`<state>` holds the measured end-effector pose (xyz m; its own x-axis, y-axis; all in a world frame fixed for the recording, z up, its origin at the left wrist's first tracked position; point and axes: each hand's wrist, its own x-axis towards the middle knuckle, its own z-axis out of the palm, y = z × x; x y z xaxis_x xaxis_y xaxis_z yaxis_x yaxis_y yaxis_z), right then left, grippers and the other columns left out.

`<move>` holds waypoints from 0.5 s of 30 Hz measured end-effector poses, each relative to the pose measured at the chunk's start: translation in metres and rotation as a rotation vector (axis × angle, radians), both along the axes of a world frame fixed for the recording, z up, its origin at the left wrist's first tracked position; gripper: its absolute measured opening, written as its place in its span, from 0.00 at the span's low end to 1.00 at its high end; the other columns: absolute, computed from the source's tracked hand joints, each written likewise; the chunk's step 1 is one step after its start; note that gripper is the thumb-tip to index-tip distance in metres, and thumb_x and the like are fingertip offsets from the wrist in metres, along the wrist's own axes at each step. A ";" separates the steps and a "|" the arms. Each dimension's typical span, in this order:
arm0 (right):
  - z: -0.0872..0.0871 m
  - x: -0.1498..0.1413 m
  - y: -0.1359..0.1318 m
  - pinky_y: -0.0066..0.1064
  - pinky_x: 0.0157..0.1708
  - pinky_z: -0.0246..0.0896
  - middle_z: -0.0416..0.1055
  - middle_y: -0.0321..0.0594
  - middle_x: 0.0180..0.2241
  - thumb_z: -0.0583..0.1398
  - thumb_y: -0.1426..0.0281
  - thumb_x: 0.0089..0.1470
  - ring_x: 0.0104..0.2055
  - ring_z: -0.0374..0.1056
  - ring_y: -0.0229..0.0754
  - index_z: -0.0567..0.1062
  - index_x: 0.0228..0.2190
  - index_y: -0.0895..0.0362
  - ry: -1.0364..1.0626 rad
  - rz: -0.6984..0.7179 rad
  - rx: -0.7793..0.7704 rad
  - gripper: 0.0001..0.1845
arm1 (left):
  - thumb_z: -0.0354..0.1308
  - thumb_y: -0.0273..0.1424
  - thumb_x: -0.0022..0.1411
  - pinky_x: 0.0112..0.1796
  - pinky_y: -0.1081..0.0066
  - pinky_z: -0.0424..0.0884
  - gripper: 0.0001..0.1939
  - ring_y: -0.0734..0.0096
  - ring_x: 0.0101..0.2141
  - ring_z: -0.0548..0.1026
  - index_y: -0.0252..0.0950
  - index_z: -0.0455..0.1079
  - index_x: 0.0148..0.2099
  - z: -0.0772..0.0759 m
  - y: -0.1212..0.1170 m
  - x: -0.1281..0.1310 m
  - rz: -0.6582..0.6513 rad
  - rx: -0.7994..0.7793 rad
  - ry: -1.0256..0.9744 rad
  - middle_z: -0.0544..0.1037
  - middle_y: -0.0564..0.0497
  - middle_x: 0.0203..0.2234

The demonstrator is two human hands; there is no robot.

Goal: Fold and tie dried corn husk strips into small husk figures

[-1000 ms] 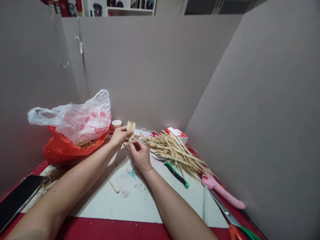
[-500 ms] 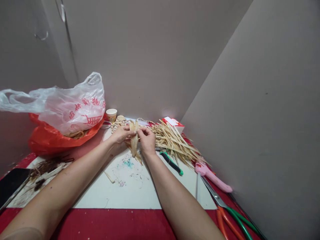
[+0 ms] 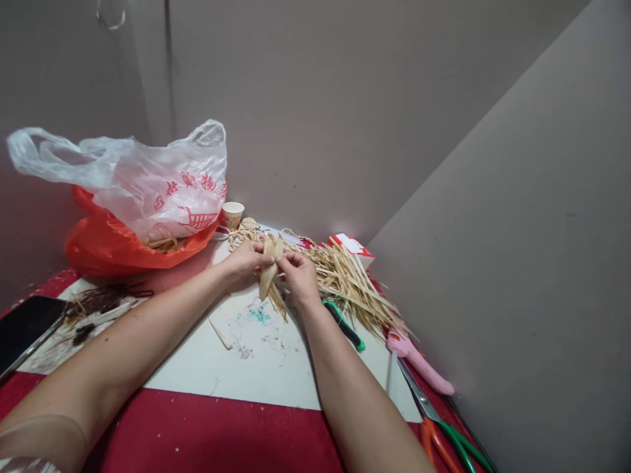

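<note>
A dry, pale corn husk (image 3: 269, 279) is held up over the white board (image 3: 197, 364), its lower ends hanging loose. My left hand (image 3: 249, 259) pinches it from the left side. From the right, the fingertips of my right hand (image 3: 300, 272) are closed on the husk near its upper part. Just right of my right hand spreads a pile of straw-coloured strips (image 3: 352, 282). Pliers with a black and green handle (image 3: 348, 326) lie beside my right forearm, their head partly hidden by it.
Left stands a red plastic bag (image 3: 106, 246) under a white shopping bag (image 3: 167, 187). A paper cup (image 3: 233, 215) and red box (image 3: 362, 248) are at the back. Right lie a pink-handled tool (image 3: 424, 364) and large scissors (image 3: 428, 407); a dark phone-like slab (image 3: 27, 328) lies left.
The camera view has turned and tilted slightly, shifting the scene. Between my fingers the husk is turned a little, its top ends closer together. Both hands keep their pinch.
</note>
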<state>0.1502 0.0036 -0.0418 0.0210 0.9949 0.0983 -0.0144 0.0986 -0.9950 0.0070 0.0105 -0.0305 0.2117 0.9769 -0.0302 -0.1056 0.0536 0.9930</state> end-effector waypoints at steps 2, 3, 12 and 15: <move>-0.002 0.000 0.000 0.26 0.19 0.58 0.67 0.32 0.17 0.65 0.59 0.35 0.19 0.62 0.35 0.70 0.23 0.57 -0.014 -0.006 0.010 0.15 | 0.64 0.25 0.41 0.23 0.75 0.56 0.07 0.79 0.19 0.64 0.29 0.74 0.27 -0.005 -0.001 0.001 0.005 0.009 -0.041 0.71 0.52 0.18; -0.003 -0.001 0.001 0.26 0.19 0.58 0.67 0.32 0.17 0.65 0.60 0.35 0.19 0.61 0.35 0.70 0.23 0.57 -0.024 -0.013 0.018 0.15 | 0.63 0.25 0.41 0.23 0.75 0.56 0.07 0.79 0.19 0.64 0.29 0.74 0.28 -0.008 -0.001 0.002 0.003 0.008 -0.068 0.71 0.52 0.18; -0.003 -0.002 0.000 0.28 0.21 0.59 0.66 0.34 0.18 0.61 0.67 0.41 0.20 0.61 0.36 0.69 0.23 0.57 -0.106 -0.069 0.052 0.07 | 0.64 0.25 0.41 0.23 0.74 0.57 0.06 0.80 0.18 0.64 0.30 0.72 0.26 0.000 -0.003 0.001 -0.023 0.021 -0.111 0.70 0.54 0.17; 0.000 0.000 0.000 0.28 0.21 0.59 0.66 0.36 0.19 0.59 0.71 0.44 0.21 0.63 0.36 0.68 0.23 0.56 -0.099 -0.125 -0.016 0.03 | 0.66 0.25 0.41 0.23 0.76 0.57 0.07 0.80 0.19 0.65 0.29 0.71 0.26 0.005 -0.002 -0.001 -0.012 -0.012 -0.170 0.70 0.54 0.17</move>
<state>0.1498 0.0032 -0.0418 0.1356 0.9867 0.0900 0.0949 0.0775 -0.9925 0.0060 0.0089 -0.0252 0.2260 0.9741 -0.0043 -0.2710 0.0671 0.9602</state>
